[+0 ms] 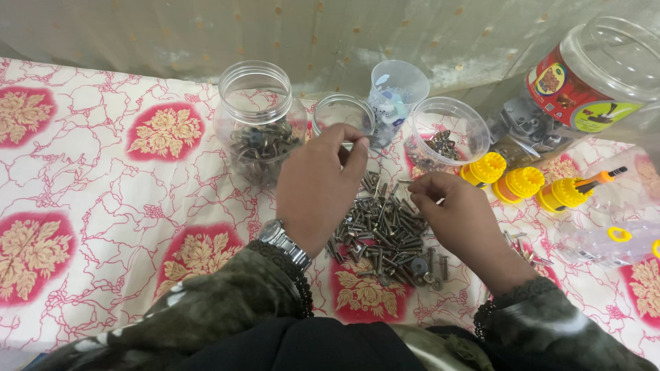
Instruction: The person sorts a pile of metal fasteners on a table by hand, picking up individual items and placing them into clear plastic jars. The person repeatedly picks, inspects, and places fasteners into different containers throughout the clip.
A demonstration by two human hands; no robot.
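Left hand [317, 185] pinches small metal piece above bolt pile [385, 230], near small jar [344, 113]. Right hand [457, 216] curled, grip can't tell. Risk: piece slips, or sleeve scatters bolts.

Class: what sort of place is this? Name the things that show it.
Probably a home table used for sorting hardware: a floral tablecloth, a pile of metal bolts and clear plastic jars holding fasteners.

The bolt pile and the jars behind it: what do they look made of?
Bolt pile: apparently bare steel, grey with a dull shine. Jars: likely clear plastic, see-through and thin-walled; glass can't be excluded. Lids: glossy yellow ribbed plastic.
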